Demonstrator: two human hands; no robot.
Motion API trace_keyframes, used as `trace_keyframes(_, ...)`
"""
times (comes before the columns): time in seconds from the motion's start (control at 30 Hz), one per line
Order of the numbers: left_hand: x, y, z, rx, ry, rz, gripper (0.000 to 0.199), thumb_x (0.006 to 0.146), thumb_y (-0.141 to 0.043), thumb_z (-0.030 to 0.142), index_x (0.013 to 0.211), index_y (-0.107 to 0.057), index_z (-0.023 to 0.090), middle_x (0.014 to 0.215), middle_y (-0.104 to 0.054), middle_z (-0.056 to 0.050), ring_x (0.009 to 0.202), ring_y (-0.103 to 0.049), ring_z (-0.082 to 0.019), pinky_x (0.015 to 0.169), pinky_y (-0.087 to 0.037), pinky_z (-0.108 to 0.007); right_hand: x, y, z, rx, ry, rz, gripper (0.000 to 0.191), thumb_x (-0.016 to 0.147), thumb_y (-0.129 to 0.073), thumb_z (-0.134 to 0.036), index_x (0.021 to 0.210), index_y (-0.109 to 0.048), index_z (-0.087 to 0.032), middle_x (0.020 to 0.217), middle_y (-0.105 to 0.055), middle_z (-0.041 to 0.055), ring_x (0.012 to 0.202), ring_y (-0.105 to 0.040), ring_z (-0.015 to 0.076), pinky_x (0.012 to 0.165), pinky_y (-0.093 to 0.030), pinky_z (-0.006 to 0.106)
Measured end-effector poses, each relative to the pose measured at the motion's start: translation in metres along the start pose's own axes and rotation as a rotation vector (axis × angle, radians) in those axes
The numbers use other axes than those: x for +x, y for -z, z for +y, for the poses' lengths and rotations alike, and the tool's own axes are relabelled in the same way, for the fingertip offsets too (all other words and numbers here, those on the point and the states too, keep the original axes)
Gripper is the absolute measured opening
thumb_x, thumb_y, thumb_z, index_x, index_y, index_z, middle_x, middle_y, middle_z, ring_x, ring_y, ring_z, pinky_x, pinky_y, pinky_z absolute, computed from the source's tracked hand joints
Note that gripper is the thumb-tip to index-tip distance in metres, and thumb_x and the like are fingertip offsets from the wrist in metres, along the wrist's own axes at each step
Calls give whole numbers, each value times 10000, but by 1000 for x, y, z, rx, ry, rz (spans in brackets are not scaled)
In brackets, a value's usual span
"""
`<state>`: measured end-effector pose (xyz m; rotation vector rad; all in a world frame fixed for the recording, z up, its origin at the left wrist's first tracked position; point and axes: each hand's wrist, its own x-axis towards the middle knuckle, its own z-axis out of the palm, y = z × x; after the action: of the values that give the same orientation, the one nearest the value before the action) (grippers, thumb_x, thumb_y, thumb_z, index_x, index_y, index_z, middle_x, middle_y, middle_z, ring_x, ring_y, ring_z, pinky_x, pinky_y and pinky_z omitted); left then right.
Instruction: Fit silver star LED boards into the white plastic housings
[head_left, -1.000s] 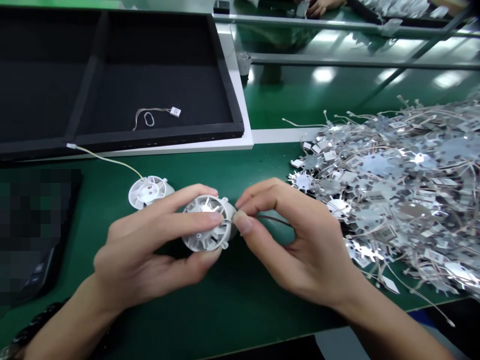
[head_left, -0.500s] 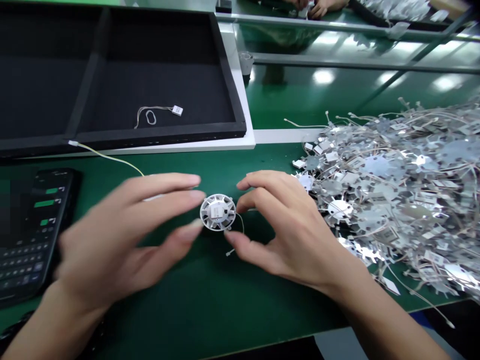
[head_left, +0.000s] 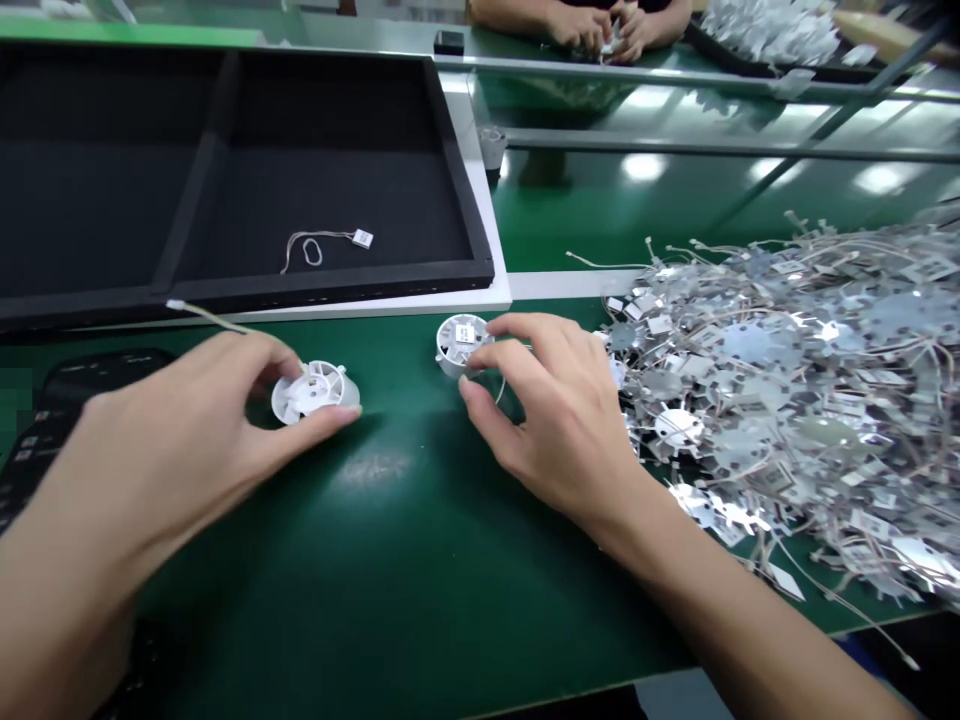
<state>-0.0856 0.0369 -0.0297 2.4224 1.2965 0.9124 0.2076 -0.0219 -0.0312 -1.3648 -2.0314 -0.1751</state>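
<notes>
My left hand [head_left: 187, 430] grips a white round plastic housing [head_left: 319, 392] by its side, between thumb and fingers. The housing is tilted, with spokes and a hub showing. A second white round housing [head_left: 456, 345] rests upright on the green table, with a metal plate and a small white label on top. My right hand [head_left: 551, 405] is curled around its right side, thumb at the lower edge and fingertips at the rim. Beside these fingers a thin pale wire [head_left: 501, 388] hangs from the housing. A white connector on a cable [head_left: 202, 315] sticks out behind my left hand.
A large pile of metal plates with wires [head_left: 787, 390] covers the right side. A black divided tray [head_left: 480, 272] stands at the back left, holding a wired label piece [head_left: 363, 239]. A black phone [head_left: 90, 385] lies at left. Across the table are a person's hands [head_left: 600, 32].
The labelled housing and my right hand have moved away from me across the table. My left hand has moved left and now holds another white housing. The view has shifted slightly.
</notes>
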Motion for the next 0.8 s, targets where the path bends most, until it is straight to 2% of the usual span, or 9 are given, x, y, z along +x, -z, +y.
trace_keyframes(0.03,2,-4,6,161,7,-10,238,900,-773,507,934,-679,291,869,-616,46,606,-477,-142,415,-259,-289,0,2,-1,55,38,7,101,1026,-600,-164,997,-696,-176,1138,-760,139,1072,-701,310,876,-495,436)
trace_keyframes(0.1,4,-12,19,262,-70,-59,313,965,-617,607,963,-651,296,950,-681,21,733,-634,-183,453,-381,-281,-2,6,-4,154,121,2,132,1035,-590,-146,970,-703,-161,1065,-768,115,984,-705,267,816,-483,393)
trace_keyframes(0.17,4,-17,30,135,-172,-165,305,998,-593,586,1056,-656,294,1081,-750,-7,936,-743,-241,613,-567,-288,-4,8,-6,212,183,-33,155,1032,-571,-109,1061,-722,-137,997,-764,88,861,-687,220,740,-459,357)
trace_keyframes(0.23,3,-18,37,8,-205,-300,300,1015,-630,544,1193,-643,303,1211,-770,-20,1065,-767,-271,798,-649,-334,-6,10,-5,217,220,-114,235,1055,-544,-117,1211,-720,-127,868,-729,35,698,-625,187,646,-416,339)
trace_keyframes(0.3,1,-17,41,-45,-182,-419,329,1042,-622,522,1309,-600,331,1307,-757,-7,1141,-764,-266,901,-661,-361,-9,11,-4,201,232,-211,260,1094,-526,-165,1251,-728,-122,757,-671,-3,602,-568,177,583,-378,338)
trace_keyframes(0.37,-1,-15,42,-47,-167,-483,352,1061,-594,545,1358,-567,359,1362,-740,11,1187,-757,-257,934,-664,-366,-12,12,-1,180,223,-260,243,1099,-538,-170,1154,-766,-107,734,-660,0,597,-573,173,565,-365,339)
trace_keyframes(0.47,-3,-12,42,-32,-196,-498,363,1075,-553,585,1374,-547,379,1381,-734,21,1201,-757,-259,951,-674,-397,-13,13,1,152,196,-247,214,1048,-576,-85,1099,-782,-111,757,-665,4,614,-576,164,562,-355,332)
trace_keyframes(0.57,-2,-12,41,-21,-237,-508,367,1093,-500,596,1391,-529,384,1385,-736,22,1204,-760,-254,946,-684,-400,-13,13,0,135,199,-260,204,1035,-603,-91,1091,-792,-144,739,-623,-15,602,-538,156,555,-338,327)
trace_keyframes(0.8,-2,-13,40,-45,-301,-513,298,1098,-504,523,1361,-580,405,1372,-733,66,1213,-747,-188,993,-633,-258,-13,13,-2,74,241,-279,301,1023,-536,-65,861,-762,-180,638,-515,-38,550,-412,149,525,-263,342)
